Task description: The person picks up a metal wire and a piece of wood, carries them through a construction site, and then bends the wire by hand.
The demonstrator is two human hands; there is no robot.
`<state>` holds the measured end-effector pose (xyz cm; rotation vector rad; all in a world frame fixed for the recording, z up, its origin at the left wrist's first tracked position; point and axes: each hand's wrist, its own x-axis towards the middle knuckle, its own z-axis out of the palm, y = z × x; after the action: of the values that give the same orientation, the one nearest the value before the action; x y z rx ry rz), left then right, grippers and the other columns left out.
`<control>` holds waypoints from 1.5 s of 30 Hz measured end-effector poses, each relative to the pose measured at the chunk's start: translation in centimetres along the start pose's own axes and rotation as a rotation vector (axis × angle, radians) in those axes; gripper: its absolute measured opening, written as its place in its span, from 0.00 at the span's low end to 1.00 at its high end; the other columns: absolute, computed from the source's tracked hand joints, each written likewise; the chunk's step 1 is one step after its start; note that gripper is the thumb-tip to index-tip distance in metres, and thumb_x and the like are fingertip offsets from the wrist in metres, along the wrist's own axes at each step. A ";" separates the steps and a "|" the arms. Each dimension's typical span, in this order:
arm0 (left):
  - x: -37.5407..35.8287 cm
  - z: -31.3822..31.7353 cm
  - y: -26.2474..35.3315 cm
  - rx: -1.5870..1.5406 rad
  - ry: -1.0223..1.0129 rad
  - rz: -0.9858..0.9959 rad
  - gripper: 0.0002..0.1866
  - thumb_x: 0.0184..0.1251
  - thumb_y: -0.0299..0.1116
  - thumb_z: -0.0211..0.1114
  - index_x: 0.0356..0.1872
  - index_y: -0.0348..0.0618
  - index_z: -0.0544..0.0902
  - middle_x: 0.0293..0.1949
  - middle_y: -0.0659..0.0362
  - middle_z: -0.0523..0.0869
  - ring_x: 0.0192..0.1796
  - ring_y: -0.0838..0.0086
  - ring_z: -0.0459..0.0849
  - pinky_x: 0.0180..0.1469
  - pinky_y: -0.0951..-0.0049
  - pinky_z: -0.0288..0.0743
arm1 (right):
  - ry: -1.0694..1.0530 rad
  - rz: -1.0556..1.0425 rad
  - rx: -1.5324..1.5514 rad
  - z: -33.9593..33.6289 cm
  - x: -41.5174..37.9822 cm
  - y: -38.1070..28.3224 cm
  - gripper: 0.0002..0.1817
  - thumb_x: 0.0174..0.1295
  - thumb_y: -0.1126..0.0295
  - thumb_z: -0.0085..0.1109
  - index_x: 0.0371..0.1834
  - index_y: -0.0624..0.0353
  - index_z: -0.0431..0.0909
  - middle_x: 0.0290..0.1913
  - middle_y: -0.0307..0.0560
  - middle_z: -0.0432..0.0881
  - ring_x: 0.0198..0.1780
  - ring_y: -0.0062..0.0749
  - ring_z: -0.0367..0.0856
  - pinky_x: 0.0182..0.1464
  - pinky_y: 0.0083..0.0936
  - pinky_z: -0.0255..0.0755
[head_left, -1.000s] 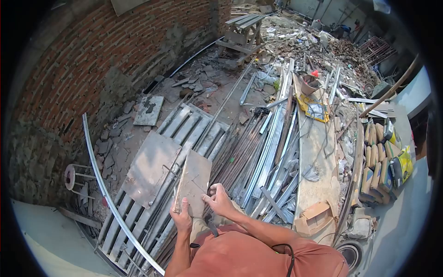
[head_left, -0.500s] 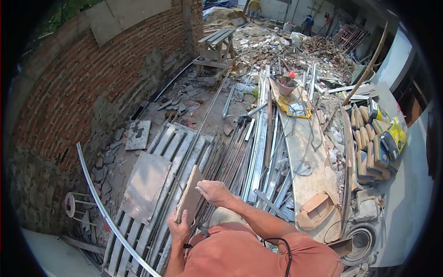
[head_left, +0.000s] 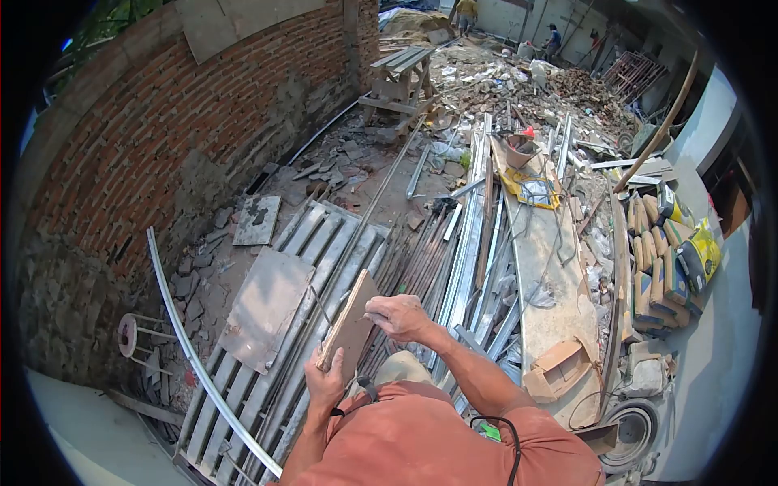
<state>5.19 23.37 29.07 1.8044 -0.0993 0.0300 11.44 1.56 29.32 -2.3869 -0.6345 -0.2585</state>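
Observation:
A small flat board (head_left: 353,324) with a rough, layered edge is held up in front of my chest. My left hand (head_left: 326,381) grips its lower left end, with the thumb on the near edge. My right hand (head_left: 399,316) is closed in a pinch at the board's right side; what its fingers hold, if anything, is too small to tell. Below the board lie slatted metal panels (head_left: 212,407) with a flat sheet (head_left: 269,308) resting on them. Thin rusty rods (head_left: 412,259) lie just beyond my hands.
A brick wall (head_left: 203,138) stands at left, with a curved metal strip (head_left: 182,336) and a stool (head_left: 128,335) nearby. Long metal profiles (head_left: 468,243), a plank (head_left: 559,300) and stacked bags (head_left: 658,279) lie to the right. Two people (head_left: 467,14) (head_left: 553,40) are far back.
The view has shifted, so the surroundings appear further right. My left hand still grips the board, and my right hand's fingers look more curled at its side.

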 end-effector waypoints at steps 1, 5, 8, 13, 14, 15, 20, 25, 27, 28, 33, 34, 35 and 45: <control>0.2 -0.1 0.1 0.002 0.002 -0.008 0.12 0.67 0.29 0.62 0.46 0.29 0.78 0.36 0.55 0.85 0.37 0.78 0.79 0.40 0.75 0.74 | 0.019 0.001 0.017 0.0 0.0 -0.1 0.06 0.60 0.67 0.56 0.33 0.56 0.73 0.30 0.46 0.76 0.35 0.46 0.79 0.34 0.39 0.72; 0.5 -0.6 0.7 -0.176 0.046 -0.052 0.13 0.67 0.30 0.63 0.45 0.29 0.79 0.33 0.56 0.85 0.36 0.79 0.78 0.40 0.75 0.73 | 0.049 0.018 0.011 -0.6 -0.2 -2.0 0.06 0.61 0.66 0.55 0.34 0.56 0.75 0.31 0.46 0.77 0.36 0.46 0.80 0.35 0.38 0.72; 0.4 -0.5 1.8 -0.039 -0.060 0.043 0.11 0.67 0.28 0.62 0.43 0.29 0.79 0.33 0.57 0.85 0.36 0.80 0.78 0.39 0.76 0.73 | -0.004 0.017 0.145 -1.7 -0.8 -1.5 0.04 0.58 0.69 0.56 0.34 0.56 0.75 0.31 0.46 0.76 0.36 0.47 0.79 0.36 0.38 0.72; 0.5 -0.9 2.0 -0.230 -0.062 -0.075 0.12 0.66 0.30 0.63 0.41 0.29 0.79 0.30 0.57 0.84 0.33 0.79 0.78 0.39 0.76 0.73 | 0.079 0.028 -0.078 -2.2 -1.9 -3.2 0.06 0.60 0.66 0.56 0.33 0.55 0.77 0.29 0.43 0.77 0.33 0.39 0.79 0.37 0.32 0.66; 0.3 -0.9 2.0 -0.072 -0.123 -0.013 0.11 0.66 0.30 0.63 0.41 0.29 0.79 0.30 0.57 0.84 0.33 0.79 0.78 0.38 0.76 0.73 | 0.050 0.103 -0.030 -2.1 -2.3 -2.5 0.06 0.60 0.66 0.56 0.33 0.56 0.76 0.29 0.43 0.77 0.34 0.39 0.79 0.37 0.33 0.66; 0.0 -0.8 2.0 0.082 -0.181 0.053 0.11 0.67 0.30 0.63 0.41 0.29 0.79 0.31 0.57 0.84 0.33 0.79 0.78 0.38 0.76 0.73 | 0.019 0.174 0.019 -2.2 -2.8 -2.2 0.06 0.60 0.66 0.56 0.33 0.56 0.76 0.29 0.44 0.76 0.34 0.40 0.79 0.37 0.33 0.66; 0.4 -0.9 -0.5 -0.027 -0.154 0.026 0.12 0.66 0.30 0.63 0.43 0.29 0.80 0.29 0.55 0.84 0.33 0.79 0.79 0.37 0.74 0.73 | 0.135 0.332 0.236 0.1 -3.8 -3.9 0.12 0.65 0.61 0.55 0.35 0.60 0.75 0.32 0.51 0.74 0.36 0.50 0.76 0.40 0.40 0.68; 1.8 0.8 0.8 -0.007 -0.222 0.042 0.12 0.64 0.31 0.64 0.41 0.29 0.80 0.28 0.53 0.84 0.32 0.79 0.79 0.36 0.73 0.73 | 0.214 0.386 0.278 1.4 -4.6 -1.4 0.12 0.64 0.63 0.56 0.33 0.63 0.75 0.32 0.52 0.70 0.36 0.49 0.73 0.39 0.40 0.67; 3.0 1.2 0.6 0.113 -0.326 0.014 0.13 0.64 0.32 0.65 0.41 0.30 0.80 0.25 0.52 0.84 0.29 0.79 0.79 0.33 0.72 0.73 | 0.203 0.379 0.279 1.1 -4.8 0.0 0.12 0.64 0.65 0.57 0.29 0.64 0.75 0.31 0.52 0.68 0.35 0.48 0.72 0.38 0.40 0.65; 3.5 1.7 0.1 0.119 -0.342 0.037 0.13 0.64 0.32 0.64 0.42 0.30 0.80 0.24 0.51 0.83 0.27 0.79 0.78 0.31 0.72 0.72 | 0.181 0.385 0.281 0.6 -4.9 0.7 0.11 0.63 0.66 0.57 0.28 0.63 0.75 0.31 0.51 0.68 0.35 0.48 0.72 0.37 0.41 0.65; 7.3 6.6 0.5 0.086 -0.460 -0.064 0.14 0.64 0.32 0.65 0.44 0.31 0.80 0.27 0.53 0.85 0.28 0.78 0.78 0.33 0.73 0.73 | 0.150 0.442 0.390 -2.3 -4.6 5.3 0.11 0.63 0.68 0.55 0.26 0.64 0.73 0.29 0.52 0.67 0.33 0.50 0.71 0.35 0.41 0.65; 8.5 8.3 0.3 0.067 -0.443 -0.022 0.14 0.64 0.32 0.65 0.45 0.32 0.80 0.27 0.54 0.84 0.28 0.78 0.77 0.33 0.73 0.72 | 0.240 0.550 0.350 -2.2 -4.4 5.7 0.12 0.64 0.68 0.54 0.25 0.64 0.72 0.29 0.52 0.67 0.32 0.52 0.71 0.35 0.41 0.64; 9.7 9.8 0.2 0.045 -0.424 0.015 0.14 0.64 0.31 0.64 0.46 0.32 0.80 0.27 0.55 0.84 0.28 0.78 0.77 0.33 0.73 0.72 | 0.327 0.658 0.308 -2.2 -4.1 6.1 0.14 0.64 0.68 0.54 0.24 0.65 0.71 0.29 0.53 0.67 0.31 0.53 0.71 0.34 0.42 0.64; 20.0 19.9 3.1 -0.030 -0.729 -0.023 0.12 0.62 0.28 0.64 0.45 0.33 0.80 0.25 0.52 0.82 0.25 0.75 0.78 0.32 0.73 0.72 | 0.262 0.725 0.186 -11.2 -4.8 14.5 0.12 0.64 0.68 0.52 0.27 0.65 0.70 0.29 0.56 0.71 0.33 0.55 0.73 0.34 0.44 0.65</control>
<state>24.22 2.25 28.92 1.7072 -0.5909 -0.6438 14.38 -17.15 28.50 -2.1858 0.3231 -0.1749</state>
